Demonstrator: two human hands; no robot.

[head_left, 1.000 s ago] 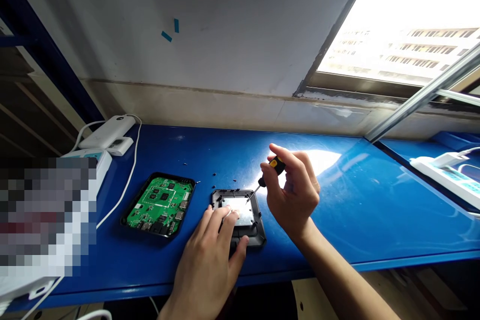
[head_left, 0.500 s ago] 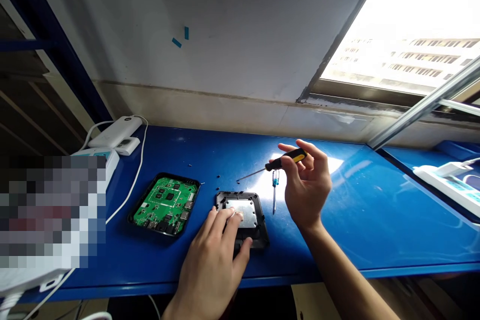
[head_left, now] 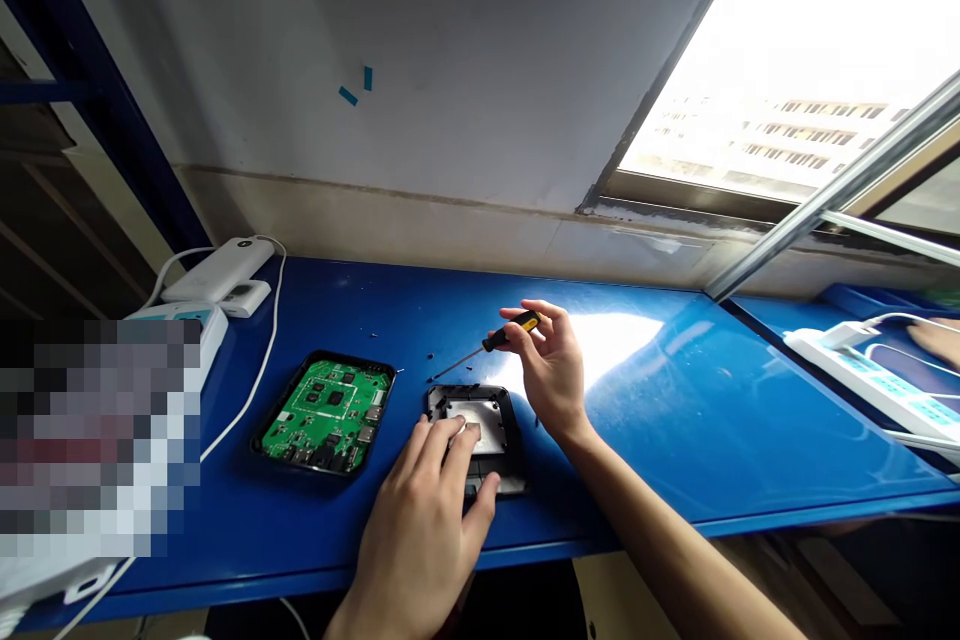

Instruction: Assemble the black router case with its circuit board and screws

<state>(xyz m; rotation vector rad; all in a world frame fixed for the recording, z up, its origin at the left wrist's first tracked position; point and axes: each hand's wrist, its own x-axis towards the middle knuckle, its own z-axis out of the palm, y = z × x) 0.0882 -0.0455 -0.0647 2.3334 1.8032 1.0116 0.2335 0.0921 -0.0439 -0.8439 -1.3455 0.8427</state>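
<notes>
Centrally, one slim metal-shafted screwdriver with a black-and-yellow handle (head_left: 493,342) slants, clasped in the right grip (head_left: 553,370). At lower centre, the left grip (head_left: 424,490), released, lays spread fingers on one flat silvery metal plate (head_left: 491,435) inside one round-cornered black plastic cover (head_left: 514,442). Leftward, one green circuit board (head_left: 319,415) lies on the glossy blue bench (head_left: 645,440).

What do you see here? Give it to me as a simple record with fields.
Surface: blue table
Left hand: resting on a black cover with a metal plate
Right hand: holding a black-and-yellow screwdriver, tip slanting down
Left of cover: green circuit board in a black case
Loose bits: small dark pieces, too tiny to identify
</notes>
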